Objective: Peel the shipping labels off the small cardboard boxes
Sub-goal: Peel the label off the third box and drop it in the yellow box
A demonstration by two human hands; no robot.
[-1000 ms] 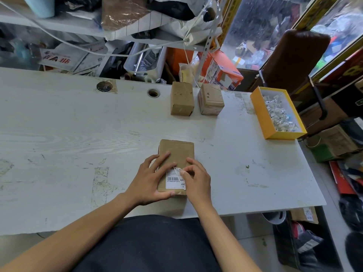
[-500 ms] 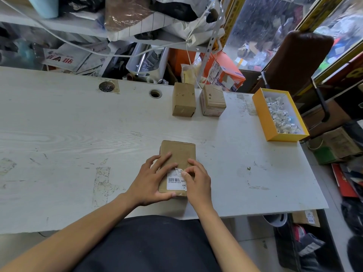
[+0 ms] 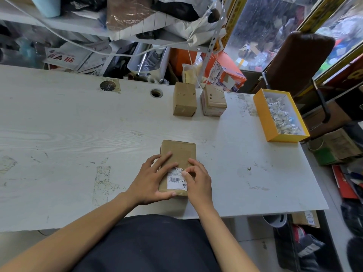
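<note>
A small brown cardboard box (image 3: 180, 152) lies flat on the white table (image 3: 78, 134) in front of me. A white shipping label (image 3: 174, 180) with a barcode is stuck on its near end, and the label's top right corner is torn and lifted. My left hand (image 3: 151, 179) holds the box, fingers on its top and thumb at its near edge. My right hand (image 3: 198, 179) rests on the box's right side, its curled fingertips picking at the label's lifted corner. Two more small brown boxes (image 3: 184, 100) (image 3: 213, 101) stand at the table's far edge.
A yellow tray (image 3: 264, 116) holding several crumpled white paper scraps sits at the right of the table. Cluttered shelves with bags and cartons rise behind the table. A brown chair (image 3: 298, 57) stands at the far right, and boxes litter the floor there.
The right fingertips have worked at the label's top right corner, which now looks a little more torn and lifted. Box and left hand stay in place.
</note>
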